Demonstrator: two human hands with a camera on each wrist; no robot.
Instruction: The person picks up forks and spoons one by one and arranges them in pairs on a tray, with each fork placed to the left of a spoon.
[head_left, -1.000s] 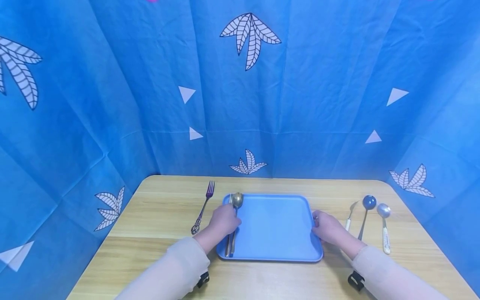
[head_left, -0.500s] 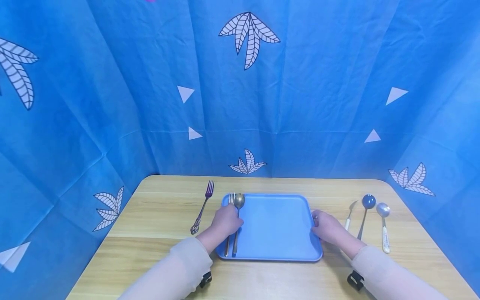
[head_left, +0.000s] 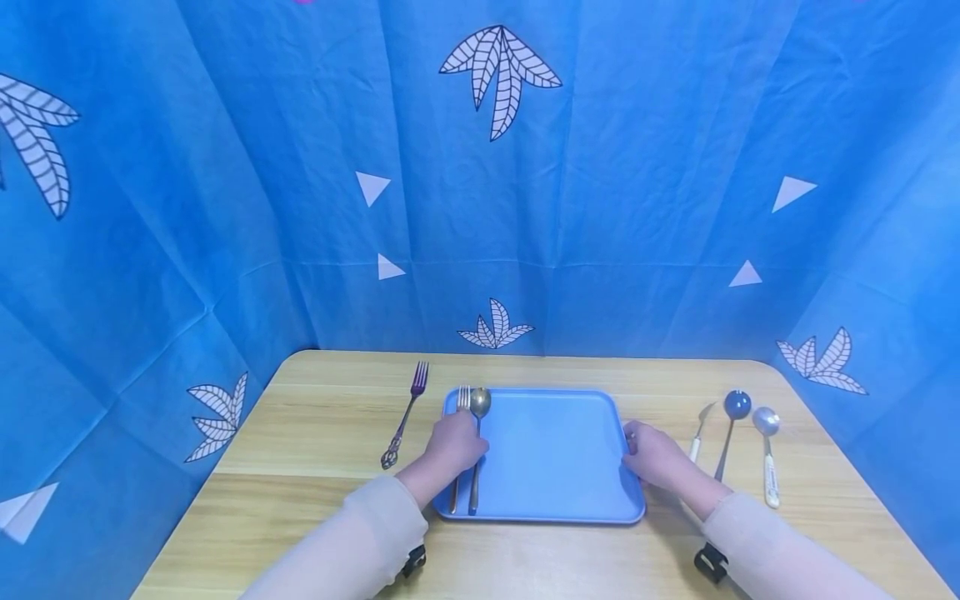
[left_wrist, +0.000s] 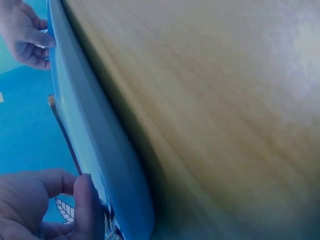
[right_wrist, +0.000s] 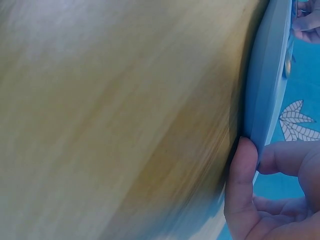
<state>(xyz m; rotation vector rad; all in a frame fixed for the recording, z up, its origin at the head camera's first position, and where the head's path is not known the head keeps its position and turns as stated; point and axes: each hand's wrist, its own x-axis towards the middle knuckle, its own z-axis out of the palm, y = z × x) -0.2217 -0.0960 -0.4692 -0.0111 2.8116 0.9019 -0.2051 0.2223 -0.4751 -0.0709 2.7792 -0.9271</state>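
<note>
The stiff, light tray point(head_left: 551, 454) lies on the worktop point(head_left: 315, 433), left hand point(head_left: 453, 446) pinching its 9 o'clock rim over the loose spoon point(head_left: 477, 417), right hand point(head_left: 656, 457) clasping the 3 o'clock rim

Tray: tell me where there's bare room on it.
The tray is bare from the gold spoon across to the right hand at its rim. The left strip is crowded: fork, spoon, left hand.
</note>
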